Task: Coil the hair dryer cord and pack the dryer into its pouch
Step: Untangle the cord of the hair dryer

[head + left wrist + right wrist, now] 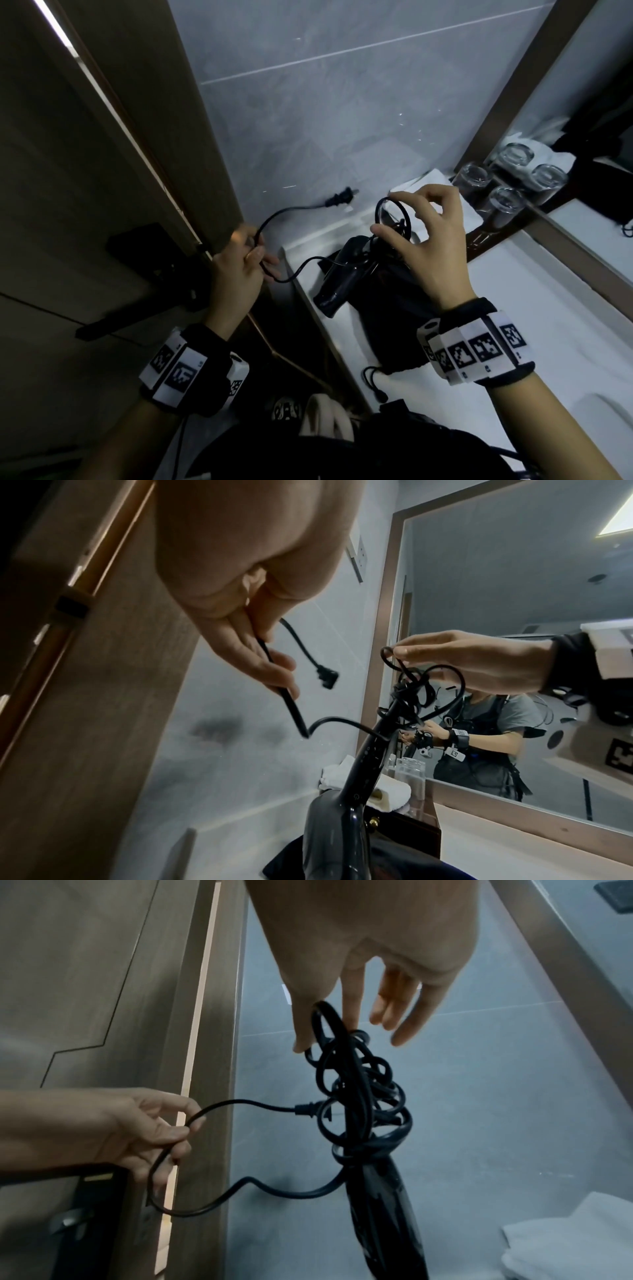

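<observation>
Now the left hand (239, 263) pinches the cord (291, 277) near its free end, fingers curled round it, and the plug (101, 202) sticks out beyond toward the tiled wall (325, 113). Meanwhile the right hand (428, 240) pinches a loop of the tangled cord between thumb and forefinger, above the dryer (346, 274); its other fingers are spread. Below, the dryer's body lies on the black pouch (394, 315) on the white counter (531, 308), handle tilted upward. At the back, 2 glasses (493, 192) stand by the mirror (589, 164), beside a folded towel (424, 181).
</observation>
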Motion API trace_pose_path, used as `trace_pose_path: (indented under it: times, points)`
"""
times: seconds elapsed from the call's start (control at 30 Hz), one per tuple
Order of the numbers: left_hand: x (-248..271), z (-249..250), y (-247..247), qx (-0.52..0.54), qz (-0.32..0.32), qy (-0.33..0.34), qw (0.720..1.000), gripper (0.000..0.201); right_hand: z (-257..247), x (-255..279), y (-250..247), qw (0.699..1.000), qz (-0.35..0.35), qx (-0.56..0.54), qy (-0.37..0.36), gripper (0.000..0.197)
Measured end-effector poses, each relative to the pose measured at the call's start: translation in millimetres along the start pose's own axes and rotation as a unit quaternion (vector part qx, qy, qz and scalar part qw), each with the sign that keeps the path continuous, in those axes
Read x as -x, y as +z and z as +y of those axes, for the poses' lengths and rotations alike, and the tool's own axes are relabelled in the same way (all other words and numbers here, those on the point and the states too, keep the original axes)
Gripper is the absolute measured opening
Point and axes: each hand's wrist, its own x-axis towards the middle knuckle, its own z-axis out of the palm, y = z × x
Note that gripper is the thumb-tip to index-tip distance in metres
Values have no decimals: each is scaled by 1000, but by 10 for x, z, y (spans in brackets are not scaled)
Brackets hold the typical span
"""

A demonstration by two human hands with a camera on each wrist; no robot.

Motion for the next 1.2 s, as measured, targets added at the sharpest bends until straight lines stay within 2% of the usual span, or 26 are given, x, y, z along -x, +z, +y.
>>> trace_pose_path:
  times: [0.13,0.2,0.27,0.33,0.4,0.5,0.63,0.77,0.83,0.93,0.97,1.0,1.1,1.2]
  points:
    - [-44,70,-6,30,13,19,999,10,2,65,10,988,-69,-67,122,42]
    - [-66,137,-4,30,2,36,999,8,-2,97,8,979,-109,-98,139,49]
    - [-79,198,0,28,-7,55,998,9,-10,118,2,964,-152,-160,149,70]
    - [-93,238,14,21,-7,75,997,10,6,139,20,957,-185,-162,151,89]
    - [-94,247,37,26,-5,83,996,13,12,159,70,965,-172,-116,161,84]
    - [-43,203,75,44,-9,85,995,21,-11,169,159,961,-120,-134,211,64]
    - [74,103,170,31,-23,101,994,18,-76,140,250,955,-141,-152,210,52]
    - [257,92,326,23,-27,130,991,22,-128,82,307,925,-200,-217,240,68]
    - [313,123,386,5,-47,142,989,26,-162,62,313,900,-223,-263,268,77]
    - [339,186,455,-64,-82,180,978,7,-260,47,302,848,-256,-358,295,97]
    - [339,214,473,-98,-83,197,972,8,-288,43,310,839,-269,-372,292,94]
    - [345,228,501,-133,-92,219,962,15,-311,42,327,838,-283,-372,282,83]
    - [364,242,562,-190,-144,275,931,19,-338,47,460,863,-276,-336,256,39]
    - [313,168,551,-208,-163,308,914,19,-333,50,541,856,-235,-370,275,30]
